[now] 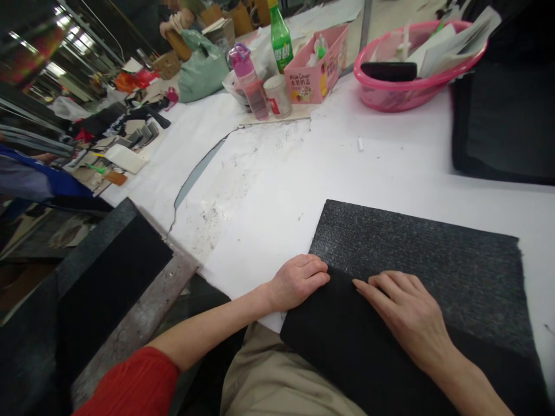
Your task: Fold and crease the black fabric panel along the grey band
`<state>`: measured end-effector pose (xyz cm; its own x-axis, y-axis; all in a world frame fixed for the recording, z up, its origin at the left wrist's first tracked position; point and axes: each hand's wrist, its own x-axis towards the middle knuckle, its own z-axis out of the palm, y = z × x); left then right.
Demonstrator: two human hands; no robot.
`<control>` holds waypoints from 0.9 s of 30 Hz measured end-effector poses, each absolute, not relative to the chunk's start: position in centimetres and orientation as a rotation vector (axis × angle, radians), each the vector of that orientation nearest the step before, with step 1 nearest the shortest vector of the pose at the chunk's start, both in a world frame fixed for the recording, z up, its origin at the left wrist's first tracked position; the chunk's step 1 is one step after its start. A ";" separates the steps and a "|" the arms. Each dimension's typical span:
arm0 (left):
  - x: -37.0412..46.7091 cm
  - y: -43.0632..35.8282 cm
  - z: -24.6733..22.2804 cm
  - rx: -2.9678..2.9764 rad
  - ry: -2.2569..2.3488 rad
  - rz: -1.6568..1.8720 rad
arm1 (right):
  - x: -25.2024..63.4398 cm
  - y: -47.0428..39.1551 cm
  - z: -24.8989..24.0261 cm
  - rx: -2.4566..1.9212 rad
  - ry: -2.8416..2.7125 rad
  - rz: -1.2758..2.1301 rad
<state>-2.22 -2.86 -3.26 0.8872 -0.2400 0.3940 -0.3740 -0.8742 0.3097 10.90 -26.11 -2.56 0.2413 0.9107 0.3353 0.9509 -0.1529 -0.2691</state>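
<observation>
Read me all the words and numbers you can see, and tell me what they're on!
"Milk Cover", with "水果奶盖" below: pink box.
"雪碧", probably: green bottle.
Red label on the jar: too small to read.
Pink box's side print: too blurred.
No readable numbers.

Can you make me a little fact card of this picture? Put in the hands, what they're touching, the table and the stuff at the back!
Left hand: fingers curled, at the line where a plain black piece meets a speckled dark sheet
Right hand: fingertips near the same line
Table: white, with dark smudges
At the back: green bottle, pink box, pink basket
Grip: can't tell if either hand is pinching
</observation>
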 end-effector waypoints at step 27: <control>-3.4 -6.5 -1.3 2.972 -0.425 0.148 | 11.6 -26.5 -2.9 -2.036 -1.748 -0.086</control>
<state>-3.38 -6.49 -1.30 0.9553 -0.2718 0.1163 -0.2851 -0.9510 0.1197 11.59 -26.48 -2.90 0.1936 0.9229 0.3328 0.9510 -0.0933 -0.2947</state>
